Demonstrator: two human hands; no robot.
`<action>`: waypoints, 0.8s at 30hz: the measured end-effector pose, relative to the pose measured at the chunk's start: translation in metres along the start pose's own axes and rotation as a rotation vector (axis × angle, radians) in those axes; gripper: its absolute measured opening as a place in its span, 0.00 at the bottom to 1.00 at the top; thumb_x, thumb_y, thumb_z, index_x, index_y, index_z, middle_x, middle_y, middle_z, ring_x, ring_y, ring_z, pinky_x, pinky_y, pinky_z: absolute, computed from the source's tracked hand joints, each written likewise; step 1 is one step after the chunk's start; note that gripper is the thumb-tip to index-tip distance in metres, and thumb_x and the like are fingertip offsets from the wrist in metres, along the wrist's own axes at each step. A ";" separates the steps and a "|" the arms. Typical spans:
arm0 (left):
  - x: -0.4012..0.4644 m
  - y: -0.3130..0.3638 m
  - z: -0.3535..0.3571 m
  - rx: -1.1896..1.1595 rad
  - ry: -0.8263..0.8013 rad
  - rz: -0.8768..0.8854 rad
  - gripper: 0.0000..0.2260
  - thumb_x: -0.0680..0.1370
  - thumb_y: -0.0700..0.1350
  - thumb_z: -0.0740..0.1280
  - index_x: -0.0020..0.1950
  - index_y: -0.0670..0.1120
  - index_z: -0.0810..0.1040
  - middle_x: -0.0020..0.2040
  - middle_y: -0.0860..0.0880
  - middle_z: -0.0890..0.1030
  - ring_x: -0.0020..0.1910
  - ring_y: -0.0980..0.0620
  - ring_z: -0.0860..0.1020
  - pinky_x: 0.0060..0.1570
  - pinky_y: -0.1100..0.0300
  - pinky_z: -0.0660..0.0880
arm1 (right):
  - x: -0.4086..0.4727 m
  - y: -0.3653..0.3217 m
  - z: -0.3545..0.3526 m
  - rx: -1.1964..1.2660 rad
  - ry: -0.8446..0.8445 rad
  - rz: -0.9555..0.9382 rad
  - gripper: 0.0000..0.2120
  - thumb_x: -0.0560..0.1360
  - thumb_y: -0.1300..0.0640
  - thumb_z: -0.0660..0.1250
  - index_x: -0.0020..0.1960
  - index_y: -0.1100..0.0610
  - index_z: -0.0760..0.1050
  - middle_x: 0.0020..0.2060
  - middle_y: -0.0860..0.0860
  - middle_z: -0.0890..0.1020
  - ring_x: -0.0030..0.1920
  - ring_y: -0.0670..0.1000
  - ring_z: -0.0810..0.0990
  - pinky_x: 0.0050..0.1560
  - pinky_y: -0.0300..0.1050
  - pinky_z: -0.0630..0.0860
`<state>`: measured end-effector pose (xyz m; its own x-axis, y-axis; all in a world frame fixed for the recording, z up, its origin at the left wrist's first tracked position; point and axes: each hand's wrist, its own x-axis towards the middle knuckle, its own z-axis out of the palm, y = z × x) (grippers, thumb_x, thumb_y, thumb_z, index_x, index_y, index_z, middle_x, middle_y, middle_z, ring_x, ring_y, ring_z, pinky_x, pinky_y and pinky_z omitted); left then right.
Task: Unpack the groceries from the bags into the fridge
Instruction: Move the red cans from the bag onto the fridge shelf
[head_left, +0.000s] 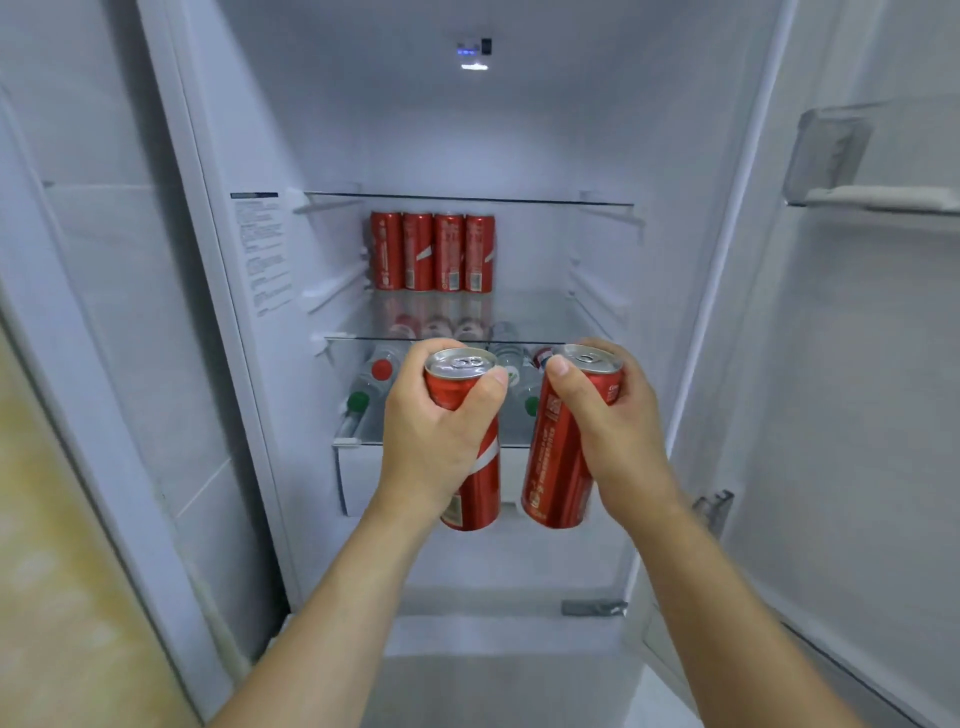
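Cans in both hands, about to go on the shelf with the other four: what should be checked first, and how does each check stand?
1. Left hand grips its can: ok.
2. Right hand grips its can: ok.
3. Fridge door open: ok.
4. Free shelf space right of the four cans: ok.
5. Room under the upper shelf for an upright can: ok.
6. Space behind the row: cannot tell.

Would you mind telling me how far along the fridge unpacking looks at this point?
Partly done. Four red cans already stand in a row at the back of the middle glass shelf, and water bottles lie on the shelf below. In hand: the left hand grips one red can, the right hand another, both outside the fridge. The bags are out of view, so the remainder is unknown.
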<state>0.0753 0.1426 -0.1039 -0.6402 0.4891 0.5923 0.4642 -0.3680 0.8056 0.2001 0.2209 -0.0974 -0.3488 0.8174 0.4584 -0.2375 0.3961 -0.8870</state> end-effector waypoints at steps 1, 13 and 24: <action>0.014 -0.005 -0.001 0.002 0.003 0.006 0.14 0.69 0.51 0.72 0.51 0.49 0.76 0.42 0.59 0.82 0.40 0.61 0.80 0.40 0.70 0.74 | 0.012 0.001 0.006 0.021 0.008 -0.003 0.11 0.72 0.50 0.73 0.52 0.48 0.75 0.43 0.47 0.82 0.40 0.44 0.84 0.39 0.39 0.80; 0.160 -0.050 0.022 -0.041 0.059 0.058 0.16 0.74 0.48 0.72 0.59 0.46 0.74 0.47 0.54 0.81 0.43 0.63 0.80 0.39 0.72 0.74 | 0.160 0.019 0.059 -0.076 0.080 -0.065 0.14 0.71 0.40 0.69 0.53 0.41 0.70 0.47 0.40 0.79 0.46 0.39 0.79 0.44 0.36 0.74; 0.229 -0.089 0.060 0.018 0.063 0.101 0.19 0.75 0.49 0.72 0.62 0.46 0.71 0.47 0.55 0.79 0.42 0.67 0.79 0.37 0.74 0.72 | 0.244 0.059 0.070 -0.104 0.053 -0.098 0.18 0.74 0.43 0.68 0.59 0.47 0.67 0.47 0.42 0.78 0.43 0.37 0.80 0.41 0.33 0.73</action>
<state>-0.0757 0.3351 -0.0390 -0.6262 0.3994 0.6696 0.5393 -0.3984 0.7419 0.0376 0.4145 -0.0344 -0.2798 0.7924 0.5421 -0.1722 0.5140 -0.8403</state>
